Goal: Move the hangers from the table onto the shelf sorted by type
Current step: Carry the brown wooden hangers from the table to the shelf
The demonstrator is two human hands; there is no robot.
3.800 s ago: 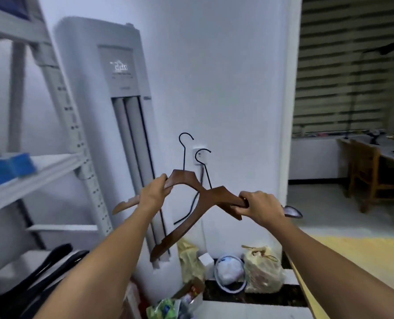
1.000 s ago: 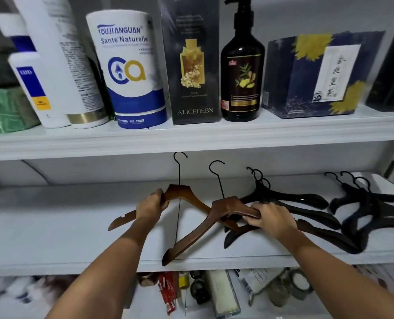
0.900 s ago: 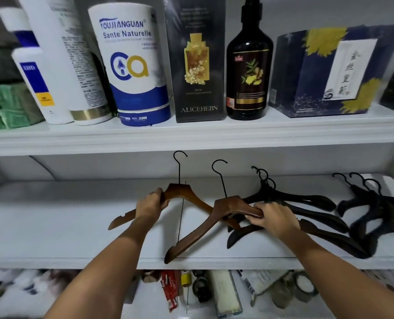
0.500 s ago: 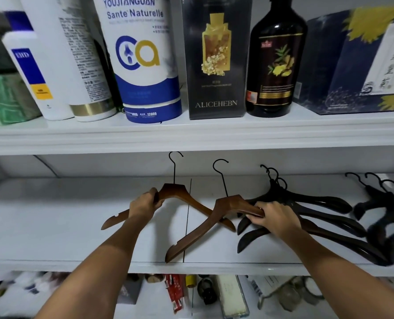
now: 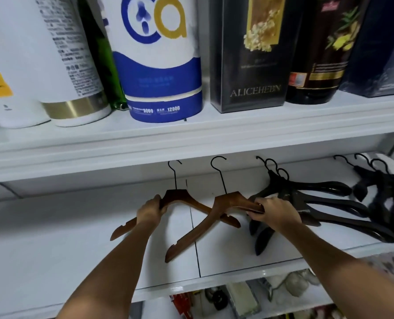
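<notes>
Two brown wooden hangers with black wire hooks sit over the white middle shelf (image 5: pixel 53 245). My left hand (image 5: pixel 150 211) grips the left wooden hanger (image 5: pixel 180 196) on its left arm. My right hand (image 5: pixel 275 211) grips the right wooden hanger (image 5: pixel 226 201) on its right arm; its long left arm crosses over the other hanger's right arm. Whether they rest on the shelf or hover just above it is unclear. Right of my right hand lies a stack of black plastic hangers (image 5: pixel 324 203), and a second black group (image 5: pixel 384 187) lies at the far right.
The shelf above (image 5: pixel 191 139) holds white bottles (image 5: pixel 60 65), a blue-and-white roll pack (image 5: pixel 159 65), a black box (image 5: pixel 249 54), a dark pump bottle (image 5: pixel 318 54) and a navy box (image 5: pixel 380 49). Below, a lower shelf holds cluttered small items (image 5: pixel 237 300).
I turned from the wall to the shelf with both wooden hangers. Over the last second my hands and the hangers moved deeper into the middle shelf and the view drew closer.
</notes>
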